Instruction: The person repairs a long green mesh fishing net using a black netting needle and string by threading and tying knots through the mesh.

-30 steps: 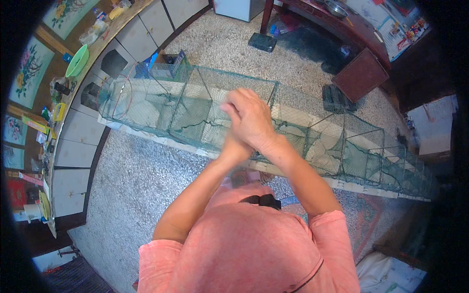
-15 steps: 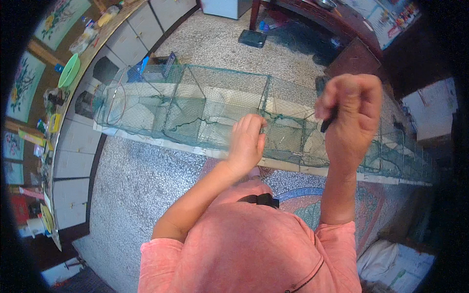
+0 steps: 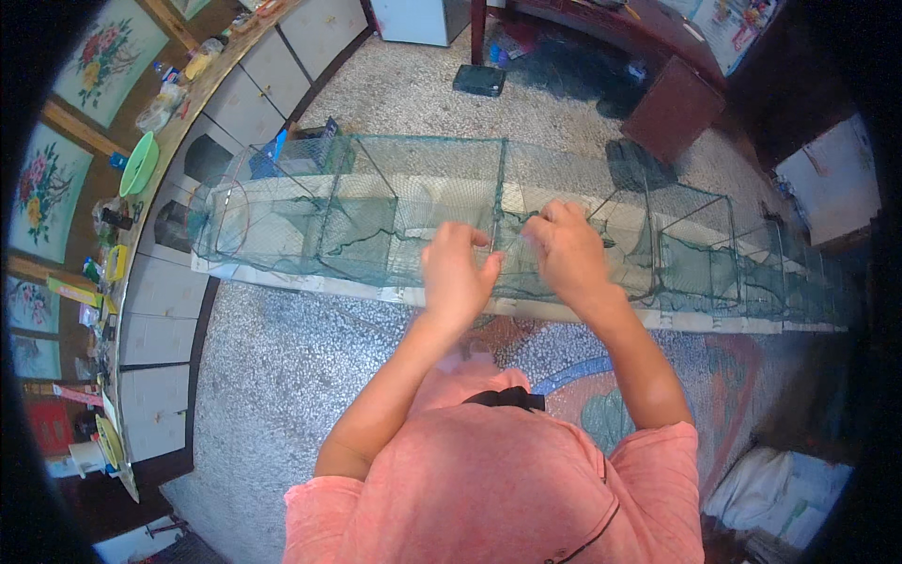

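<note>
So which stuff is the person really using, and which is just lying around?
In use:
- long green net cage
- left hand and right hand, both on its mesh

Just lying about:
- green bowl on the side counter
- dark flat box on the floor
- white bundle on the floor

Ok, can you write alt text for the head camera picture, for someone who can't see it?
Seen from above, a person's left hand and right hand hold a long green mesh cage net stretched along a pale bench. Below lies a speckled floor.
</note>
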The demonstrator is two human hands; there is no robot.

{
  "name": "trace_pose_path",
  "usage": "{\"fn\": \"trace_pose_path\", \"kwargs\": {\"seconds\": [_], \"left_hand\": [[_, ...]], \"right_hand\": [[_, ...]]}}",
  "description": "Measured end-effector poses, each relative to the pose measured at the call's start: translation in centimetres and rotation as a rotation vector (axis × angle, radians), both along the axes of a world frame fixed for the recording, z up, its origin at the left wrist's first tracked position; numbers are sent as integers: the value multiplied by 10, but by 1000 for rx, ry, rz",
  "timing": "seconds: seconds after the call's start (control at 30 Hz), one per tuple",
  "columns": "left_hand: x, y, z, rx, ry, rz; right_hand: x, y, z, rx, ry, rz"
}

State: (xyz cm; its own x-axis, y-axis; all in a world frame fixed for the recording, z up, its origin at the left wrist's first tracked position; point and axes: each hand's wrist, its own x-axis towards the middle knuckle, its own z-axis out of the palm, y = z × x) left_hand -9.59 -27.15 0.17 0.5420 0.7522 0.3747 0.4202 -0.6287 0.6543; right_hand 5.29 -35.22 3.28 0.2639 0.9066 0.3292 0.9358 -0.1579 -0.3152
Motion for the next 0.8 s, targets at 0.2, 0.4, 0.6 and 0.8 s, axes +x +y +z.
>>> {"fn": "trace_pose_path", "kwargs": {"seconds": [0.2,0.4,0.6,0.8], "left_hand": [[-3,10,-7,-248,70,31],[1,17,-12,-517,22,74],[-2,16,-21,-382,83,131],[2,28,-21,-590,109,-52]], "right_hand": [[-5,12,-19,196,322,73],[-29,43,-33,354,552,3],[-33,59,4,-112,-99,102],[-40,93,1,14,75,222]]}}
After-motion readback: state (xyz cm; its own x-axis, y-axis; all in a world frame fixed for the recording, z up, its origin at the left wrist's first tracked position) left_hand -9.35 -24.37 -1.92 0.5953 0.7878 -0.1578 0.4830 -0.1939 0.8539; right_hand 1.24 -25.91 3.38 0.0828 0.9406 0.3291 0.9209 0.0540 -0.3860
